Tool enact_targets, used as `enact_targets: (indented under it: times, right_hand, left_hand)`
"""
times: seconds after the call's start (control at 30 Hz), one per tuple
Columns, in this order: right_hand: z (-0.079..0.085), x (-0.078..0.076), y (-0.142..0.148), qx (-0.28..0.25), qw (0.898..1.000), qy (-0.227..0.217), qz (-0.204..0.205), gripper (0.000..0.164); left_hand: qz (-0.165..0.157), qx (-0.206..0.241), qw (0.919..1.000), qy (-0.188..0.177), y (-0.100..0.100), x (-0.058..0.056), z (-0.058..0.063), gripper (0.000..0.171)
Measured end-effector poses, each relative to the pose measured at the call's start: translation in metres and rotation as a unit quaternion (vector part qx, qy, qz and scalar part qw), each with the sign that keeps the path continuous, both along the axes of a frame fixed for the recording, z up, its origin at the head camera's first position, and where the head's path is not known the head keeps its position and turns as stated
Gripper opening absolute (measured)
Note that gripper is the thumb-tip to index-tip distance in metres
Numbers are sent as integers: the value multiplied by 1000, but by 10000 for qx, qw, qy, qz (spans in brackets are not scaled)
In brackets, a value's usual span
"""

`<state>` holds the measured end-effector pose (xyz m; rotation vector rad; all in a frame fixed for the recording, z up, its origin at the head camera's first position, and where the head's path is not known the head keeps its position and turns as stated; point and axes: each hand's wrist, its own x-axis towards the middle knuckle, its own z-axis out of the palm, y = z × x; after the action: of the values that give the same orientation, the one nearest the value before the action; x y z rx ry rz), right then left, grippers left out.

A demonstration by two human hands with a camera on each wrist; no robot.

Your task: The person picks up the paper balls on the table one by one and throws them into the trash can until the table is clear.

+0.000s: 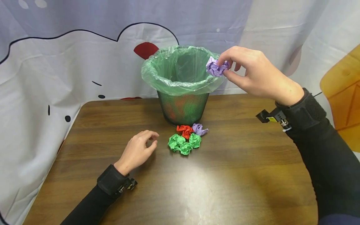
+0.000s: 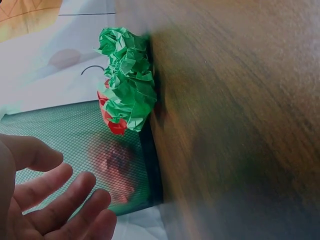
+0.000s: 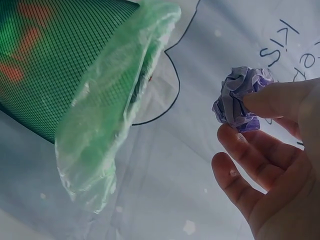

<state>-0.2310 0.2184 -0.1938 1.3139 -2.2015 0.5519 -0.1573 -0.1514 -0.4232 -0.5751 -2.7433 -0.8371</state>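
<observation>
Pale curtain (image 1: 50,72) w/ cartoon print hangs at the far side, behind a brown wood table (image 1: 239,162). Mesh bin (image 1: 184,107) stands at the table's far edge, approx. mid, w/ a green plastic bag (image 1: 194,88) folded over its rim.

R hand (image 1: 253,70) is up at the bin's right, thumb & fingers pinching a purple paper ball (image 1: 215,67). In head view the ball overlaps the bag's right rim; R wrist view shows a clear gap btwn ball and bag, plus dark lettering on the curtain that head view doesn't show.

L hand (image 1: 137,150) is left of the paper pile, fingers loosely bent, thumb apart from them, gripping nothing.

Pile sits just near side of the bin: 3 green balls (image 1: 185,148) nearest, red ball (image 1: 185,131) behind, 2nd purple ball (image 1: 199,129) far right. Only head view shows that last one; L wrist view has just green w/ red peeking out, plus a reddish patch thru the mesh, close up.
</observation>
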Motion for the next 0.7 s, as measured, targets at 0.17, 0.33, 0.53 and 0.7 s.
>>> enact_targets:
  times: [0.17, 0.33, 0.53, 0.7]
  right_hand:
    - [7, -5, -2, -64, 9998, -34, -185, 25]
    - [15, -12, -4, -54, 9991, 1, -410, 25]
    - [22, -22, -6, 20, 9986, -7, -527, 24]
    - [28, -31, -10, 99, 9981, -24, -607, 24]
  left_hand:
    - [0, -13, 10000, 49, -1, 1, -2, 18]
    - [20, -28, 10000, 47, -2, 1, -5, 18]
    - [22, 5, 10000, 19, -2, 2, -4, 18]
    - [-7, 42, 10000, 37, -2, 3, -4, 17]
